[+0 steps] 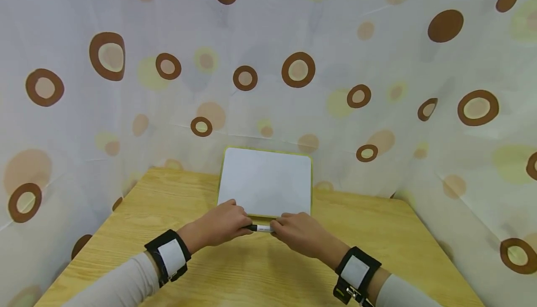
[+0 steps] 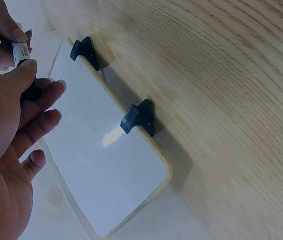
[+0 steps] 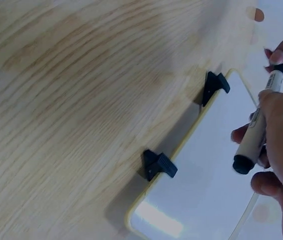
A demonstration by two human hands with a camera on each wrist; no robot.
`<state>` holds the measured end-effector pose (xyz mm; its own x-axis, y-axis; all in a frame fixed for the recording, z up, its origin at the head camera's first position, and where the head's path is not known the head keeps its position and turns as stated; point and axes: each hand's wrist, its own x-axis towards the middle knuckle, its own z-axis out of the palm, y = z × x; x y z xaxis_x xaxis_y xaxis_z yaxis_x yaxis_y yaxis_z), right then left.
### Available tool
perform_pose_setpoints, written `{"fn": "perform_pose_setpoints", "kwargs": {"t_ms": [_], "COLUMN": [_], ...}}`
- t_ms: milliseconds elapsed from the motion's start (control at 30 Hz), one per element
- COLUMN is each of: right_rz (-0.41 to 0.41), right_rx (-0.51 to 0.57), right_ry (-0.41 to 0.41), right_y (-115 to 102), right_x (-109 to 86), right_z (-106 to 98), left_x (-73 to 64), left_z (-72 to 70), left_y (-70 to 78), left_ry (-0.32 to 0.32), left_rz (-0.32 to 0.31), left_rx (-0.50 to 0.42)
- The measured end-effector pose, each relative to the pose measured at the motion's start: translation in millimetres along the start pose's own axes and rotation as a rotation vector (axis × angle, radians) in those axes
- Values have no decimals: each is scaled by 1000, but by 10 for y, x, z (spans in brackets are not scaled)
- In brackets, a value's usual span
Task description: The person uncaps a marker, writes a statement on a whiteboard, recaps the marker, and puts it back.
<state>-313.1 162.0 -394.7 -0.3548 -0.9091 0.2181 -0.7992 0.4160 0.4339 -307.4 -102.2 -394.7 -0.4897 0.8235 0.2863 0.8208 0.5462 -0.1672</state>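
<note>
Between the two hands is a whiteboard marker [image 1: 264, 228] with a white barrel and black ends. My left hand [image 1: 222, 225] pinches its black cap between thumb and fingers. Its barrel [image 3: 255, 132] is gripped by my right hand [image 1: 299, 232], and the black rear end sticks out past the fingers in the right wrist view. Just beyond the hands, a small whiteboard [image 1: 266, 181] with a yellow edge leans back on the table, its surface blank. In the left wrist view, two black clip stands [image 2: 140, 117] hold its lower edge.
A light wood table [image 1: 180, 269] lies under the hands. Around its back and sides hangs a white curtain [image 1: 260, 27] with brown, yellow and peach circles. The whiteboard stands close to the curtain at the table's back edge.
</note>
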Motion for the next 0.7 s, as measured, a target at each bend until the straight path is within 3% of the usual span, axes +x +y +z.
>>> {"fn": "perform_pose_setpoints", "kwargs": {"t_ms": [300,467,700], "right_rz": [-36,-38,-31], "right_rx": [-9,-9,-33], "right_ry": [36,24,14], "right_y": [103,88,79], "right_x": [15,-3,-22], "right_z": [-22,-29,-46], "left_x": [-35,-46,-37], "left_z": [9,7,6], "left_y": [-98,-92,-68], "left_ry": [86,86,81], "left_rz": [76,95,104], "left_rx": [31,4,49]}}
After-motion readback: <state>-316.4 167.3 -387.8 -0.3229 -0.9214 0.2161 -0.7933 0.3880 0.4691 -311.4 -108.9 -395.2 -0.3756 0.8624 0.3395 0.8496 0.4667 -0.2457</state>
